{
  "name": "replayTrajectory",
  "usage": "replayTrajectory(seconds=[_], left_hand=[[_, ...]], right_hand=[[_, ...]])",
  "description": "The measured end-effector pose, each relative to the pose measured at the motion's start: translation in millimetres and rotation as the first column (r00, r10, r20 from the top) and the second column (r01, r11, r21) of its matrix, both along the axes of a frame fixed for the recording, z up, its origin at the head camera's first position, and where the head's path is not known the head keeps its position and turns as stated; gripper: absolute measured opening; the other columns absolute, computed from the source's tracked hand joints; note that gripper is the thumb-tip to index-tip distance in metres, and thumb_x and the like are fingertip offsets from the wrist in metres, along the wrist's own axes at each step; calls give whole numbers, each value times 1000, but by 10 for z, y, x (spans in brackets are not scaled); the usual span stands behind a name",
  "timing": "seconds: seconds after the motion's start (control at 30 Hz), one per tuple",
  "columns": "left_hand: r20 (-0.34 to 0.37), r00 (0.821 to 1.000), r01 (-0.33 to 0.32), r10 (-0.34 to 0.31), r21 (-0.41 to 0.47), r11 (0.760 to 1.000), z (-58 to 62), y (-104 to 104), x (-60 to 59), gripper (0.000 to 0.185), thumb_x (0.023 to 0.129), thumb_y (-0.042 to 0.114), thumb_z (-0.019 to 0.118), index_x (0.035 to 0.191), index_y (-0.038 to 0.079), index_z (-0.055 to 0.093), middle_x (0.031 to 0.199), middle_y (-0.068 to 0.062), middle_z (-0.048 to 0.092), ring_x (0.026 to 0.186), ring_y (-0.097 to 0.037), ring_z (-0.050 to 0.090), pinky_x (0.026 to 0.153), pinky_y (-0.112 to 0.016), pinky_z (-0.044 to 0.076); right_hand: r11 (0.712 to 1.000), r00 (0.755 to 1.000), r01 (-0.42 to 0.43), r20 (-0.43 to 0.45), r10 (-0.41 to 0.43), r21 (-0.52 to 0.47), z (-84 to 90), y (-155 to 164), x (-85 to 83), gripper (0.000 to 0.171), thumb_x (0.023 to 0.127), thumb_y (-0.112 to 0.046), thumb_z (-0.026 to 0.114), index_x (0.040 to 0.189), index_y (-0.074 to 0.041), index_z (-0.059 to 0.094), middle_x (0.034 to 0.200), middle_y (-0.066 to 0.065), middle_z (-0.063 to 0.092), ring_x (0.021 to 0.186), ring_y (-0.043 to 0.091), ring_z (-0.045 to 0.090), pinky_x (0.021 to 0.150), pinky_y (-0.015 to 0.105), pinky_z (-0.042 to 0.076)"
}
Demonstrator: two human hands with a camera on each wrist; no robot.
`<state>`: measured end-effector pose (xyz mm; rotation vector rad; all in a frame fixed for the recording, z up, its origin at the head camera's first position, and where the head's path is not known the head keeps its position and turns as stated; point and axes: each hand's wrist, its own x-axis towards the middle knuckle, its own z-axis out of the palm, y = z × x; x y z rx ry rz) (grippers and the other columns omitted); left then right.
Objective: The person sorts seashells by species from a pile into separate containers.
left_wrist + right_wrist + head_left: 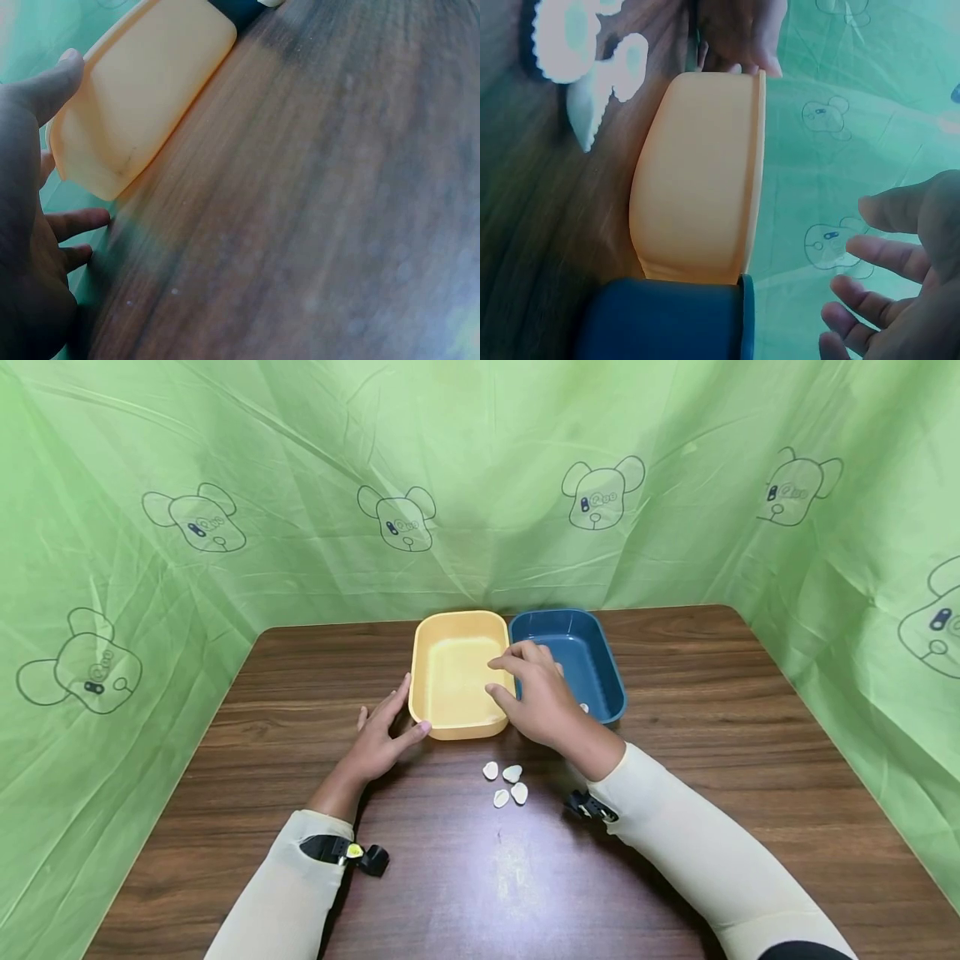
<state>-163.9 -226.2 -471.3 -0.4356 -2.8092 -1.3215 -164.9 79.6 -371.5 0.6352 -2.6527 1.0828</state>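
Note:
My left hand (378, 743) rests against the near left corner of a yellow plastic tray (459, 727), its thumb at the rim and its other fingers spread along the side. Above the seam between that tray and a blue tray (611, 681) hovers my right hand (542, 693), fingers loosely bent and apart with nothing between them. The right wrist view shows this hand (900, 277) higher than the tray rims. Several small white seashells (512, 773) with scalloped edges lie on the table in front of the yellow tray. Another white piece (584, 708) shows inside the blue tray, partly hidden by my right wrist.
Both trays stand side by side near the back edge of a dark wood-grain table (262, 735). A green curtain (480, 560) printed with cartoon animal heads hangs behind it and along both sides. A black strap with a small device (345, 852) sits on my left sleeve.

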Motion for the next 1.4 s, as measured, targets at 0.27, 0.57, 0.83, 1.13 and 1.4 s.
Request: replayTrajectory(seconds=[0.27,0.57,0.83,1.13,1.4], left_hand=[[36,999,-3,4,-22,1000,24,2,-4,92,105,47,70,176,39,12,184,-2,23,170,-43,20,126,-81,-14],[35,999,-1,2,-27,1000,45,7,-9,93,105,46,70,177,38,12,184,-3,23,170,-42,20,125,-82,-13],[34,999,0,1,-30,1000,36,6,-9,92,105,48,69,177,37,12,184,-3,22,169,-45,20,125,-82,-13],[-8,1000,1,-1,12,1000,-4,5,-14,95,101,64,68,177,36,17,183,-8,25,165,-56,21,122,-86,-10],[35,999,-3,5,-36,999,5,-1,-20,92,105,48,69,177,37,12,184,-2,21,169,-47,20,126,-82,-13]], right_hand=[[995,992,-93,-89,91,-17,8,107,180,31,101,-16,79,130,-5,79,133,14,66,124,35,58,104,56,51],[989,986,-147,-86,145,-23,44,203,384,32,98,-15,82,128,-4,79,130,13,69,116,31,70,102,50,58],[976,977,-213,13,214,-42,-31,307,491,24,99,-15,82,123,-9,81,121,2,73,86,15,68,77,32,57],[953,953,-296,37,299,-70,-134,397,544,15,96,-8,83,111,-7,80,102,7,77,83,8,66,70,34,61],[945,936,-324,131,327,-44,-225,455,566,20,96,-12,84,116,-8,80,108,8,77,83,6,64,72,32,60]])
